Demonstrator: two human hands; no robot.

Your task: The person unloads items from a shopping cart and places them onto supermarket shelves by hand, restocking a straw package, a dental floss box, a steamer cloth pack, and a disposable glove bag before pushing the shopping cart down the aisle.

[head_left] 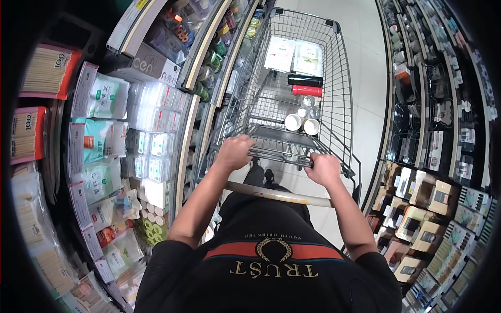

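Observation:
A grey wire shopping cart [347, 86] stands in front of my body. My left hand [236, 152] is closed round the wire frame at its near end. On the same frame, farther right, my right hand [323, 169] is closed too. The pale handle bar [261, 191] crosses under my forearms, closer to my body than either hand. Inside the basket lie two flat white packages, one on the left [280, 53] and one on the right [308, 58]. Behind them are a black cylinder [305, 80], a red cylinder [307, 91] and several cup-like containers [293, 122].
Shelves on the left hold bagged goods [108, 96], clear plastic boxes [155, 112] and packs of thin sticks [47, 70]. Packaged goods [417, 185] fill the shelves on the right. Pale floor tiles [362, 47] run between the cart and the right shelves.

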